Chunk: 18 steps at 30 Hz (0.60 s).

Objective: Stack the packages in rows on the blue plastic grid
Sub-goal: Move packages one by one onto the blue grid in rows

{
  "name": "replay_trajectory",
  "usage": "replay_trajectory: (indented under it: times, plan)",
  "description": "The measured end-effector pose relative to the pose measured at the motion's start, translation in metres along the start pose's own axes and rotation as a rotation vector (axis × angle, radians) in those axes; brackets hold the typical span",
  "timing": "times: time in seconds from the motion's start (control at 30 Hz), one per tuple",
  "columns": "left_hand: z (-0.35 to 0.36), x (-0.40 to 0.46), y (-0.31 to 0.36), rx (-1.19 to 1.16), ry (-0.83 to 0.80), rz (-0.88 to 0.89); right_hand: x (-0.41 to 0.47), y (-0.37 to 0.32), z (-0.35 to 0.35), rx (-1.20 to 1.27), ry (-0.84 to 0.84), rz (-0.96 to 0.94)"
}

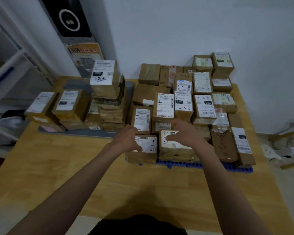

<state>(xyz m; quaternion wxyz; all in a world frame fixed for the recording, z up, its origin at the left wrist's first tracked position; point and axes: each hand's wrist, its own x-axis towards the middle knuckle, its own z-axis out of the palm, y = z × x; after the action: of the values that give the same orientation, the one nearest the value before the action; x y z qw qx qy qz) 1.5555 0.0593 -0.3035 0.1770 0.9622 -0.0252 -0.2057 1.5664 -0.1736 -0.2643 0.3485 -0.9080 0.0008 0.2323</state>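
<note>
Packages fill almost all of the blue plastic grid (210, 166), which lies on the right part of the wooden table (66, 167). They stand in rows from the wall to the front edge, most with a white label on top. Only a strip of the grid shows at the front, under the nearest boxes.

My two hands are over the front row. My left hand (127, 139) rests at the left side of the box marked 4-3-11 (145, 147), with the thumb lying on its label and the other fingers reaching to the back edge; the fingers are rather straight, so it touches the box more than it clasps it. My right hand (185, 133) is on the neighbour box (175, 148), just to the right. Its thumb points left across the white label and the fingers curve over the far edge, so it seems to grip this box from above. Both boxes sit on the front edge of the grid, side by side and almost touching.

On the left of the table, well apart from my hands, another pile of packages (107, 99) stands on a grey tray (85, 132).
</note>
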Motion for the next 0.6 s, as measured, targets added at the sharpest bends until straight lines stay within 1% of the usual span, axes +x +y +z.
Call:
replay_trajectory:
  times: [0.13, 0.2, 0.3, 0.37, 0.5, 0.6]
  plan:
    - [-0.029, -0.009, -0.04, 0.014, 0.047, -0.073, 0.011, -0.048, 0.014, 0.042, -0.063, -0.083]
    - [-0.047, -0.011, -0.06, 0.013, 0.067, -0.122, 0.019, -0.071, 0.02, 0.049, -0.068, -0.111]
    - [-0.082, -0.007, -0.087, 0.045, 0.079, -0.128, 0.033, -0.108, 0.027, 0.05, -0.052, -0.136]
    - [-0.104, -0.003, -0.103, 0.013, 0.118, -0.127, 0.043, -0.135, 0.032, 0.065, -0.02, -0.16]
    - [-0.136, 0.006, -0.123, -0.14, 0.224, -0.093, 0.063, -0.187, 0.042, 0.093, 0.086, -0.202]
    - [-0.151, 0.014, -0.127, -0.219, 0.269, -0.003, 0.078, -0.217, 0.053, 0.143, 0.161, -0.179]
